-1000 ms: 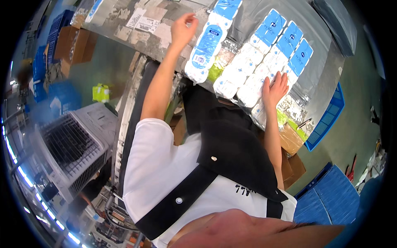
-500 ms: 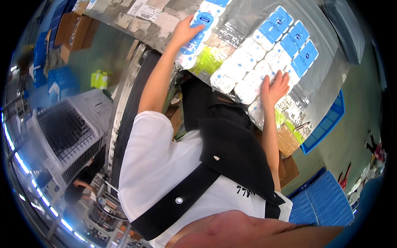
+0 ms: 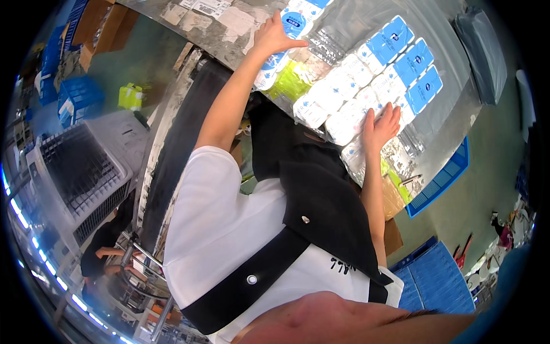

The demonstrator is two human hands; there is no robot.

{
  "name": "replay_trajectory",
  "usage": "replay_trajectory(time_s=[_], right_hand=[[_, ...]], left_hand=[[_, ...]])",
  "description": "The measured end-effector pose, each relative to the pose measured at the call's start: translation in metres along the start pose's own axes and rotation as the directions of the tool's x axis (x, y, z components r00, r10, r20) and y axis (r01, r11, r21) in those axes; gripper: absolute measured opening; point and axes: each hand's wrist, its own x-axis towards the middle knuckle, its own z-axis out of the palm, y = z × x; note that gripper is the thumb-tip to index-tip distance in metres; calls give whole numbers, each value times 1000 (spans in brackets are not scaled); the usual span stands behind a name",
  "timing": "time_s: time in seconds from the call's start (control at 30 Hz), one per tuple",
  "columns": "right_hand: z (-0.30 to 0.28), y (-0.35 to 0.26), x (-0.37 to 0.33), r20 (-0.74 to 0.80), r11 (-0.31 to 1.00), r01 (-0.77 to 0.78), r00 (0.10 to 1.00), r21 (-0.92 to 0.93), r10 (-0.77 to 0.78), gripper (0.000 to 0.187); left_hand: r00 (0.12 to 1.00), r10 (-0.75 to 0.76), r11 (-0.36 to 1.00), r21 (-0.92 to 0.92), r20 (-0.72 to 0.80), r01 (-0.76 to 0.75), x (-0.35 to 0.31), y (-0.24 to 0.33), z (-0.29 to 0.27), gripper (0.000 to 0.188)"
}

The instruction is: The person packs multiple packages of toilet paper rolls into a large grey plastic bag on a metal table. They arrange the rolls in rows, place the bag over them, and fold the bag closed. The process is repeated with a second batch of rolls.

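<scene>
My left hand (image 3: 273, 37) rests across a row of blue-and-white soft packs (image 3: 295, 22) at the far left of the table, thumb stretched out to the right and fingers apart. My right hand (image 3: 381, 131) lies with spread fingers on the near right edge of a group of white packs with blue ends (image 3: 339, 86). These packs lie side by side in rows on clear plastic film (image 3: 444, 40). A lime-green pack (image 3: 291, 80) shows under the film between the two groups. What the left fingertips touch is partly hidden.
The metal table (image 3: 471, 117) ends at the right, beside a blue crate (image 3: 441, 180). Folded plastic sheeting (image 3: 481, 54) hangs by the far right edge. Left of the table stand a large grey air cooler (image 3: 80, 166) and an open cardboard box (image 3: 109, 34). Another person (image 3: 106, 252) works at lower left.
My left hand has moved right and slightly up over the blue-and-white packs, with its thumb spread wider. My right hand stays on the white packs. The whole view has shifted slightly.
</scene>
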Motion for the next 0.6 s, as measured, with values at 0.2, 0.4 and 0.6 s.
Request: replay_trajectory(time_s=[0.2,0.4,0.6], right_hand=[[-14,6,-10,3,978,-76,997,-193,78,67],[-14,13,-11,-35,994,-82,996,-68,80,67],[-15,21,-13,-118,988,-105,986,112,118,66]], left_hand=[[957,-142,983,151,254,105,17,35,-17,108],[968,-12,954,-287,252,87,30,43,-57,103],[942,131,898,-440,308,19,-1,96,-20,101]])
